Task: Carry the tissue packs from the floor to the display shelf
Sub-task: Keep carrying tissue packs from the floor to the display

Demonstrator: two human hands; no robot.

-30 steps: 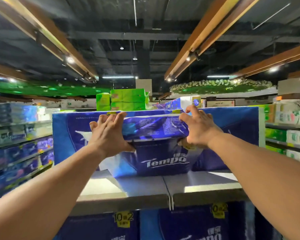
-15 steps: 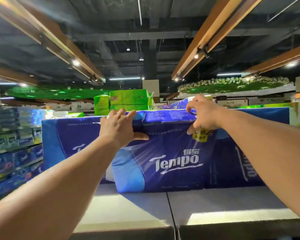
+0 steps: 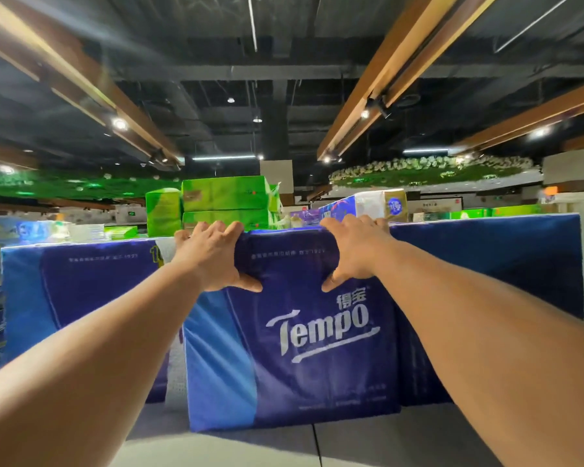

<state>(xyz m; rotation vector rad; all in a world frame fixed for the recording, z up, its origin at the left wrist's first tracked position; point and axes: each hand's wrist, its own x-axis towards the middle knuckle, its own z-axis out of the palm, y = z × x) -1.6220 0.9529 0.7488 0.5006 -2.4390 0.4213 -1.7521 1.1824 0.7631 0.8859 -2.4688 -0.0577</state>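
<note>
while both of your hands clamp the top edge of the blue tempo tissue pack (image 3: 294,332), it stands upright on the grey display shelf (image 3: 216,446), wedged between a pack on the left (image 3: 81,298) and a pack on the right (image 3: 486,281). your left hand (image 3: 209,257) has its fingers (image 3: 216,229) curled over the top rim and the thumb pressed into the front face; your right hand (image 3: 354,254) mirrors it, so both are closed on the pack rather than spread wide. the soft wrapper is what you're gripping, and that looks like the weak spot: pull or twist too hard and the film could stretch or tear at the thumbs. the pack sits forward of its neighbours, near the shelf's front edge, so letting go before it's pushed back may leave it proud of the row or let it tip toward you. a shove at the top alone would likely tilt it backward instead of sliding it; pressing lower down seems safer. watch the green packs (image 3: 223,200) stacked behind, which a hard push might nudge.
</note>
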